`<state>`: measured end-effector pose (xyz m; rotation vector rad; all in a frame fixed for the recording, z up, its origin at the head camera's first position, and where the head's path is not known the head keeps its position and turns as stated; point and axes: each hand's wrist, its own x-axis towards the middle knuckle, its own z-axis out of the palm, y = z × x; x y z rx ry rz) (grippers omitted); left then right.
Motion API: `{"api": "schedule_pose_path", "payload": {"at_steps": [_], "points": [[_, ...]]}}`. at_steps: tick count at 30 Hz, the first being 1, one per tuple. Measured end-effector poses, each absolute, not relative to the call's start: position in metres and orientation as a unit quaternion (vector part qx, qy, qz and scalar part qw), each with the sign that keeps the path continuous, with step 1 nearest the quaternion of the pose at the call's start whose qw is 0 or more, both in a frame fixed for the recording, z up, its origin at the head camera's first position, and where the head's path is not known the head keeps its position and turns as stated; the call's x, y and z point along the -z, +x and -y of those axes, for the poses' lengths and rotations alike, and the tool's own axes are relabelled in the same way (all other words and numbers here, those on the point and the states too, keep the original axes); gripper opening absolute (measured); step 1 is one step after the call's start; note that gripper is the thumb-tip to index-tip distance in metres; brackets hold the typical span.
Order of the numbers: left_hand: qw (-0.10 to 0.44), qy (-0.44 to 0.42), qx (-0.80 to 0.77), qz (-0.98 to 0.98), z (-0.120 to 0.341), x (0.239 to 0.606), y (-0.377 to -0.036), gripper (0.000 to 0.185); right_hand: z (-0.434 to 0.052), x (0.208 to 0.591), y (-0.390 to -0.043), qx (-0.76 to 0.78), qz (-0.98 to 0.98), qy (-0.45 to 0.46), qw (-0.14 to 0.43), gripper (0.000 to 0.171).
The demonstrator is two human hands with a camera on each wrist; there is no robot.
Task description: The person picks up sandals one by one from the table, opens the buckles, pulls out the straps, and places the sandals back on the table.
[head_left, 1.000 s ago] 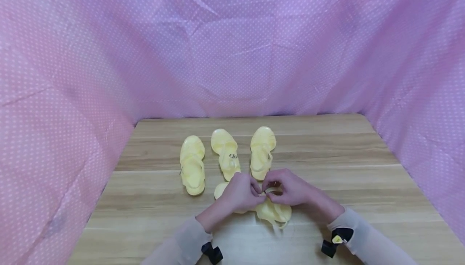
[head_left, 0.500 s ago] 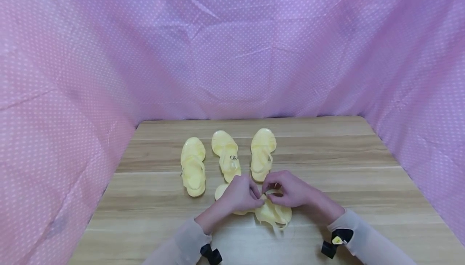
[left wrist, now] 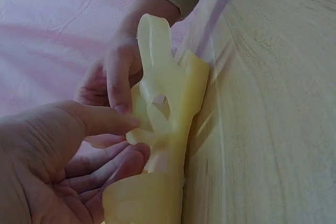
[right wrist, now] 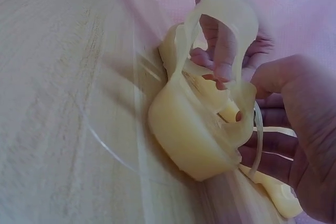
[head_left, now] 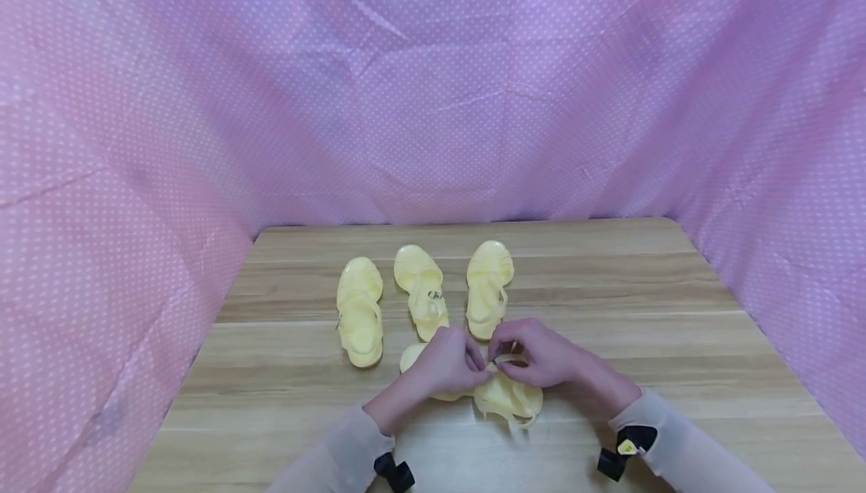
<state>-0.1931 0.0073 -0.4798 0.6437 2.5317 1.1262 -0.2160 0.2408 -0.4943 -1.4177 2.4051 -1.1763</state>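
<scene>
A pale yellow jelly sandal (head_left: pixel 509 400) lies crosswise near the front of the table, toe to the left and heel to the right. My left hand (head_left: pixel 448 361) covers its middle and pinches a strap between thumb and fingers. From the other side, my right hand (head_left: pixel 543 354) pinches a strap close to the left fingertips. In the left wrist view, the ankle strap (left wrist: pixel 155 43) stands up as a loop beyond the left hand (left wrist: pixel 50 156). In the right wrist view, the heel cup (right wrist: pixel 189 129) faces the camera, and a thin strap end (right wrist: pixel 258 135) hangs by the right hand (right wrist: pixel 312 124).
Three more yellow sandals, left (head_left: pixel 360 313), middle (head_left: pixel 419 294) and right (head_left: pixel 489 290), lie toes away behind the hands. The middle one has a dark mark on its insole. Pink dotted cloth (head_left: pixel 433 102) surrounds the wooden table (head_left: pixel 676 313) at the back and sides.
Both hands stay at the sandal's straps with barely any movement; the left fingertips have shifted slightly. The head view has tilted a little, moving the table slightly lower.
</scene>
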Motion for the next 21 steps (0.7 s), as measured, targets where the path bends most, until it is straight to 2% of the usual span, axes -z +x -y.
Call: {"api": "schedule_pose_path", "payload": {"at_steps": [10, 21], "points": [[0.134, 0.229, -0.396, -0.879, -0.0071, 0.4805, -0.1926, 0.01, -0.2401, 0.494, -0.2162, 0.377, -0.8, -0.465, 0.041, 0.021], [0.13, 0.269, -0.368, -0.881, -0.005, 0.4765, -0.1917, 0.008, -0.2404, 0.4913, -0.2133, 0.376, -0.804, -0.457, 0.056, 0.019]]}}
